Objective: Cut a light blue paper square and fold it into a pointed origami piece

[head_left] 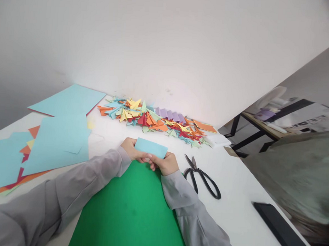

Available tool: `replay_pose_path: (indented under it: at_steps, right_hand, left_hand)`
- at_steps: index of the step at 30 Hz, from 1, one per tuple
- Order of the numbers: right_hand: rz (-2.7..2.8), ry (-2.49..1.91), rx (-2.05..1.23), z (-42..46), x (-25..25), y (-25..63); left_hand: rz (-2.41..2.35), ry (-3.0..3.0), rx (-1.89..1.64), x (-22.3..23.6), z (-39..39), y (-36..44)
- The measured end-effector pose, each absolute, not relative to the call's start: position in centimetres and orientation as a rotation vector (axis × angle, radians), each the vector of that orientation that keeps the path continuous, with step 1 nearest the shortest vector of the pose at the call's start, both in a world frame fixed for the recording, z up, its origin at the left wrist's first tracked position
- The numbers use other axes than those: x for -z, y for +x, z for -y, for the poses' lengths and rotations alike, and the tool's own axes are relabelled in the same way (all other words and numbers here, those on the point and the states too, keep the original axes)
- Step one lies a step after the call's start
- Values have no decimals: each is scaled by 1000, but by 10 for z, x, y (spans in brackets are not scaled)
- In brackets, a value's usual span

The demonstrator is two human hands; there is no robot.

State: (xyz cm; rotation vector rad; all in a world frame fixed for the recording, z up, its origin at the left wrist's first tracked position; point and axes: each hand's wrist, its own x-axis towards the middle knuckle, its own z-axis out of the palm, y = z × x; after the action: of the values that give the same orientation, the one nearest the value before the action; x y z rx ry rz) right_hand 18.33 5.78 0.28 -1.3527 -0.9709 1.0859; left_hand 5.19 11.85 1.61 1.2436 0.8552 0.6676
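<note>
Head view: only angle here, looking down at a white surface [233, 181] with a green mat [131, 213] at bottom center.
Blue paper: the small light blue piece [151, 147] is around mid-frame, a bit below center, pinched up over the mat's far end.
Which way it runs: long axis goes side to side, right end dipping a little lower. It sits right between the hands, so neither one's really nearer, both are touching it.
Left hand: [130, 148] closed on the paper's left end, thumb along the bottom edge.
Right hand: [169, 164] closed on the lower right corner, thumb tip practically meeting the other one. Can't tell what the fingers tucked behind are doing.
Scissors: black pair [195, 170] just right of the right hand, blades slightly apart.
Paper planes: messy colorful heap [142, 118] above the hands, along the wall.
Blue sheets: bigger ones [58, 146] over at left.
</note>
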Motion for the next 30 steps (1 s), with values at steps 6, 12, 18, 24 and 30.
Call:
replay_pose_path:
  at_steps: [6, 12, 18, 24, 30]
  right_hand:
    - [845, -1292, -1182, -60, -5, 186]
    - [795, -1302, -1160, -60, -4, 185]
    - [892, -1370, -1141, -58, -6, 183]
    - [875, -1418, -1091, -57, -11, 183]
    - [889, -1478, -1018, -57, -11, 184]
  left_hand:
    - [-749, 1140, -632, -14, -125, 48]
    - [-761, 1138, -640, -14, -125, 48]
    - [-784, 1157, -650, -18, -122, 49]
    - [-807, 1149, -680, -15, -127, 49]
    - [-786, 1213, -696, -8, -132, 49]
